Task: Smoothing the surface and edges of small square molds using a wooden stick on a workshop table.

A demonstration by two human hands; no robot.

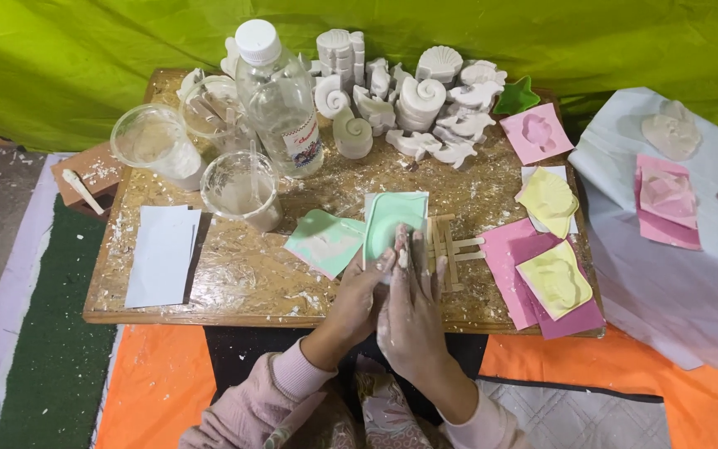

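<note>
Both hands grip green mould, prob. upright.

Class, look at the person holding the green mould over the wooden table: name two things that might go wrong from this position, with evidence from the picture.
1. Both the left hand and the right hand hold the green mould upright on its edge; it might slip and bend or drop its contents.
2. The clear cups and tall plastic bottle stand close behind; a sudden arm movement might tip them onto the plaster shells.
</note>
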